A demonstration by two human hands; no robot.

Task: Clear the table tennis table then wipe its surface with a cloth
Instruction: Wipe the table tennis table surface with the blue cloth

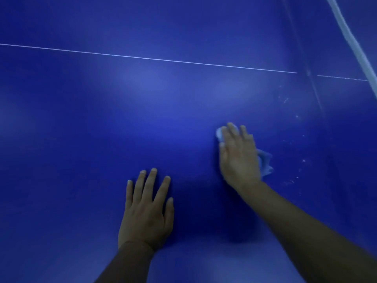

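Observation:
The blue table tennis table [142,111] fills the whole view. My right hand [237,154] lies flat with straight fingers on a pale blue cloth [266,163], pressing it onto the surface right of centre. The cloth shows at my fingertips and beside the heel of my hand. My left hand [146,209] rests flat on the bare table nearer to me, fingers spread, holding nothing.
A thin white centre line [163,59] crosses the table from left to right. The net's white top band [350,37] and its dark shadow run down the right side. Small white specks [296,116] dot the surface to the right of the cloth.

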